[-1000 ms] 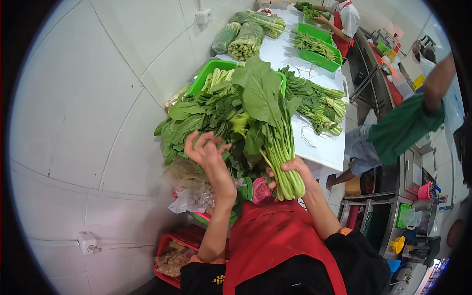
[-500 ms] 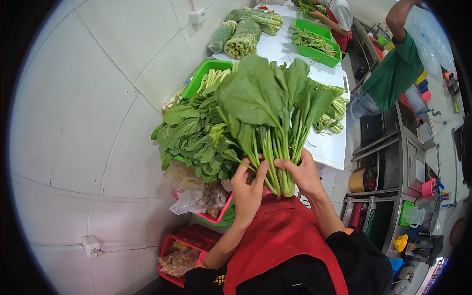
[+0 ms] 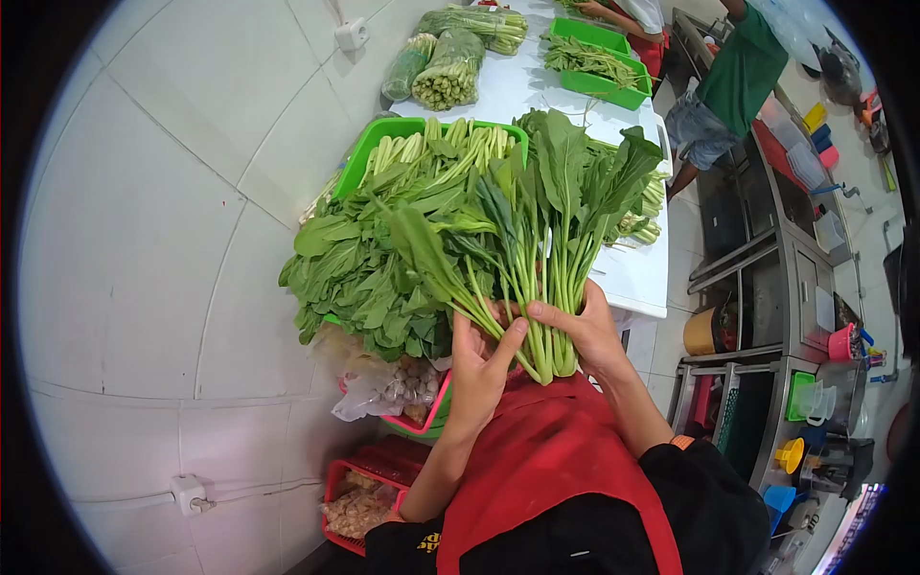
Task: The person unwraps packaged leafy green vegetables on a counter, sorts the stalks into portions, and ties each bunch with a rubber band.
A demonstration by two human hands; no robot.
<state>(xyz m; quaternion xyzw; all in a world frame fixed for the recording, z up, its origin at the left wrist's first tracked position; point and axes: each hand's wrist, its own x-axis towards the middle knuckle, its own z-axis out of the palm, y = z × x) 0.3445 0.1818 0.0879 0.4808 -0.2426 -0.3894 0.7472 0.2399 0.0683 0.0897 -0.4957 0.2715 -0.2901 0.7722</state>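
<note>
A bunch of long-stemmed leafy greens [image 3: 561,211] stands upright in front of my red apron, its leaves fanned out at the top. My left hand [image 3: 481,355] grips the stems on the left, thumb across the front, with one stalk leaning outward to the left. On the other side, my right hand [image 3: 583,331] holds the stems, its thumb pressed over them near the middle. The cut ends show between both hands. Just behind and to the left, a green basket [image 3: 356,158] is heaped with more leafy greens [image 3: 369,254], whose leaves hang over its edge.
A white table [image 3: 522,81] bears wrapped vegetable bundles [image 3: 448,72] and a green tray [image 3: 628,96] of greens. Garlic in a bag [image 3: 407,383] and a red basket [image 3: 335,498] sit low left. A person in green [image 3: 743,72] stands right; another person's arm [image 3: 604,11] is far back.
The leaves have spread apart, and a large leaf that stood in front now leans left. The person in green has shifted position. My view has turned slightly, showing more of the green basket.
</note>
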